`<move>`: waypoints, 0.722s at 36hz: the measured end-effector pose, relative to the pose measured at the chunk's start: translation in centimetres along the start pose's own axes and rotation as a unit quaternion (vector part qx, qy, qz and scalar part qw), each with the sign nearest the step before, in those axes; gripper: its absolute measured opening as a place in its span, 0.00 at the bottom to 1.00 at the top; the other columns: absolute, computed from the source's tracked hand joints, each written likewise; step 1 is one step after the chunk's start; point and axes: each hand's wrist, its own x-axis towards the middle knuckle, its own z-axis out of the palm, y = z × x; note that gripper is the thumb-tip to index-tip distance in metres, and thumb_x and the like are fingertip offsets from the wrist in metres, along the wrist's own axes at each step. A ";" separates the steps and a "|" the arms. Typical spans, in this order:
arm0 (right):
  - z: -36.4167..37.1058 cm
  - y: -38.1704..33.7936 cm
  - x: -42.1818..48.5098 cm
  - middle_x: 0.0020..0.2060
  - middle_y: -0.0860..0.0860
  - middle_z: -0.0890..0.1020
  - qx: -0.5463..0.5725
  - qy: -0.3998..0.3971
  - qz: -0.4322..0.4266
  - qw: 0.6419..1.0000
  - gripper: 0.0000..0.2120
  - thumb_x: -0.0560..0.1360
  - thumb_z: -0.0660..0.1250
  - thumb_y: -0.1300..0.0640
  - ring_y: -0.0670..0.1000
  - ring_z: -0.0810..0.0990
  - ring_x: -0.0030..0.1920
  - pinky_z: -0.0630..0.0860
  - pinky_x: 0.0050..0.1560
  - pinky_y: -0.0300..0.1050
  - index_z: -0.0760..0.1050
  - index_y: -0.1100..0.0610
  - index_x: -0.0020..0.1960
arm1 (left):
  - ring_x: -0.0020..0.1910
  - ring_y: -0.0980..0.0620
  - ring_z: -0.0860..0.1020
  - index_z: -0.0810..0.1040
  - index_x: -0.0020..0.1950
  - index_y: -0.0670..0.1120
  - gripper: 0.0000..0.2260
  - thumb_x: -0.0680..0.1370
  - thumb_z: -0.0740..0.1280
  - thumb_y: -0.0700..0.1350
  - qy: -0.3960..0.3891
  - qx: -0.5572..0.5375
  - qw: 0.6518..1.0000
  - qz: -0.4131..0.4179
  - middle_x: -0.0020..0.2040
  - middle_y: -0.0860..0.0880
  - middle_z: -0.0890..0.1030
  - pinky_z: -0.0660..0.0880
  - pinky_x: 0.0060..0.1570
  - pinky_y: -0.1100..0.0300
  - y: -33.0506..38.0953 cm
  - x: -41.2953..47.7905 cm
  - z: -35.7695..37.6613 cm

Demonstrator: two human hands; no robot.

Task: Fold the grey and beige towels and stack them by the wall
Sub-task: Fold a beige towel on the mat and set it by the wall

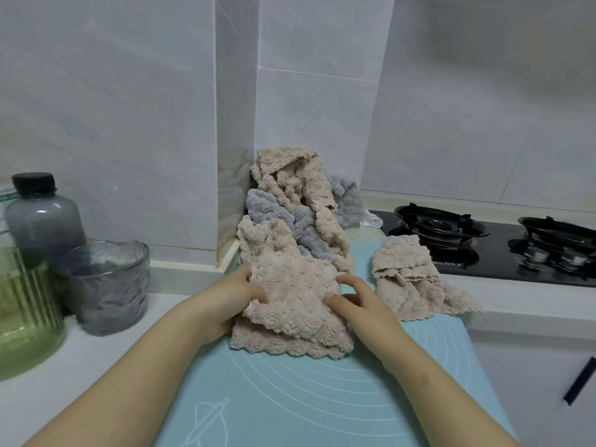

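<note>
A beige towel (pixel 296 304) lies partly folded on the light blue mat (pixel 290 398). My left hand (pixel 235 298) grips its left edge with the thumb on top. At the towel's right edge, my right hand (pixel 351 301) has its thumb on the cloth and its fingers curved beside it. Behind, a loose heap leans into the wall corner: a beige towel (pixel 290 175) draped over a grey towel (pixel 283 217). A folded beige towel (pixel 406 272) rests to the right on the mat's edge.
A dark-capped bottle (pixel 42 217), a grey glass cup (pixel 109 285) and a green jar (pixel 22 311) stand on the white counter at left. A black gas hob (pixel 503 250) with two burners sits at right. The counter edge drops off at the right.
</note>
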 end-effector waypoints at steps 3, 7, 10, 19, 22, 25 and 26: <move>0.1 0.0 0.0 0.49 0.48 0.80 -0.023 -0.006 -0.006 1.000 0.22 0.72 0.65 0.40 0.49 0.79 0.49 0.73 0.59 0.49 0.65 0.37 0.64 | 0.48 0.41 0.76 0.63 0.66 0.54 0.28 0.75 0.59 0.26 -0.008 -0.038 0.999 0.012 0.59 0.38 0.74 0.76 0.44 0.50 0.1 -0.2 -0.1; 0.1 -0.5 -0.3 0.41 0.51 0.77 0.020 -0.006 -0.014 1.000 0.22 0.74 0.66 0.47 0.48 0.77 0.40 0.72 0.44 0.39 0.65 0.37 0.66 | 0.46 0.41 0.76 0.62 0.67 0.67 0.40 0.73 0.56 0.23 -0.036 -0.074 0.996 0.029 0.59 0.43 0.75 0.73 0.43 0.53 0.4 -0.4 -0.6; 0.0 -1.2 -0.7 0.41 0.51 0.75 0.084 -0.005 -0.040 0.996 0.22 0.76 0.66 0.56 0.46 0.76 0.38 0.72 0.36 0.30 0.66 0.37 0.64 | 0.43 0.43 0.75 0.73 0.61 0.58 0.32 0.73 0.52 0.24 -0.035 -0.082 0.995 0.036 0.54 0.40 0.78 0.74 0.36 0.57 0.7 -0.6 -0.3; -1.8 -1.4 -0.7 0.38 0.53 0.73 0.106 0.059 -0.018 0.992 0.12 0.72 0.65 0.65 0.50 0.72 0.34 0.68 0.34 0.41 0.78 0.48 0.47 | 0.46 0.44 0.79 0.76 0.52 0.49 0.15 0.70 0.72 0.36 -0.064 0.002 0.997 0.043 0.51 0.42 0.80 0.76 0.52 0.50 -0.2 -0.7 1.2; -1.7 -0.9 -0.6 0.42 0.49 0.71 -0.064 0.120 -0.052 0.989 0.09 0.72 0.66 0.59 0.46 0.70 0.35 0.65 0.34 0.40 0.75 0.44 0.46 | 0.46 0.50 0.75 0.74 0.51 0.53 0.16 0.69 0.74 0.41 -0.001 0.208 0.974 0.090 0.55 0.48 0.75 0.71 0.46 0.60 -0.3 -0.7 1.4; -1.2 -1.3 -1.0 0.52 0.39 0.69 -0.091 0.134 -0.118 0.980 0.10 0.75 0.65 0.57 0.42 0.71 0.51 0.67 0.49 0.38 0.74 0.42 0.52 | 0.67 0.53 0.66 0.71 0.55 0.56 0.15 0.73 0.69 0.42 0.091 0.243 0.946 0.195 0.68 0.57 0.62 0.66 0.59 0.60 0.4 -0.8 1.4; -1.0 -1.6 -1.1 0.56 0.36 0.69 -0.117 0.119 -0.136 0.977 0.12 0.76 0.64 0.56 0.41 0.69 0.58 0.65 0.57 0.38 0.74 0.43 0.56 | 0.71 0.56 0.60 0.68 0.59 0.58 0.18 0.73 0.67 0.44 0.108 0.235 0.938 0.232 0.71 0.58 0.59 0.61 0.65 0.58 0.4 -0.8 1.5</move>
